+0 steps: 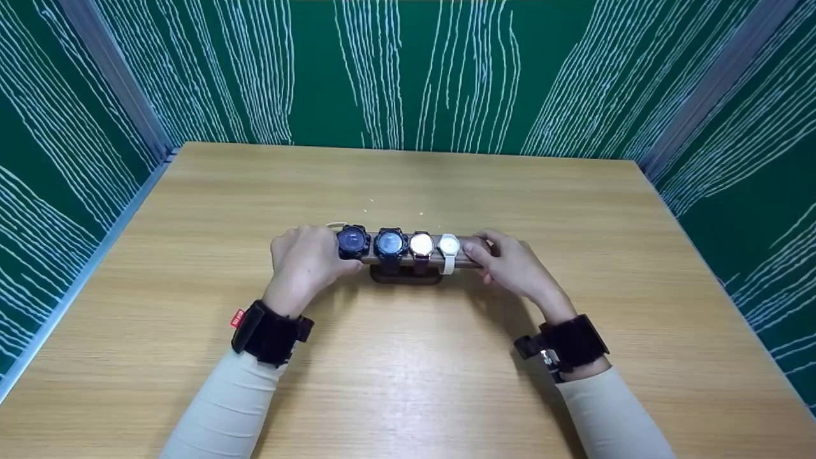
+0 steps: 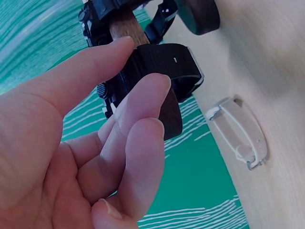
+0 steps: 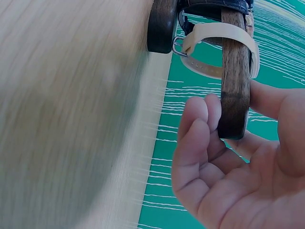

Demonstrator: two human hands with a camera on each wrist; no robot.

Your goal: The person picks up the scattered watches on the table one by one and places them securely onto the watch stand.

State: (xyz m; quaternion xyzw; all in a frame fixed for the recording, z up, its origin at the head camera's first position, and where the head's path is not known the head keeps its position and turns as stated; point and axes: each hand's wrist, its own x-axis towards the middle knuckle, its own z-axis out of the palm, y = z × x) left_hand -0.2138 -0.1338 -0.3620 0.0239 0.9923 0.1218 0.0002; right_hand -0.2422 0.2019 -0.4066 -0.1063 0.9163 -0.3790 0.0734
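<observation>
A dark wooden watch stand (image 1: 405,275) carries several watches along its bar. My left hand (image 1: 307,258) is at the bar's left end and holds the outermost black watch (image 1: 352,241). In the left wrist view, its thumb reaches the wood and a fingertip lies against the black strap (image 2: 167,59). My right hand (image 1: 513,264) grips the bar's bare right end (image 3: 234,112), thumb on one side and curled fingers on the other. Nearest that hand is a white watch (image 1: 449,245); a gold-rimmed watch (image 1: 421,244) and another black watch (image 1: 390,243) sit farther left.
Behind the stand, a pale watch (image 2: 240,131) lies on the wooden table (image 1: 408,382), mostly hidden by my left hand in the head view. Tiny white specks (image 1: 421,213) dot the tabletop farther back. Green panels (image 1: 440,76) with white lines border the table.
</observation>
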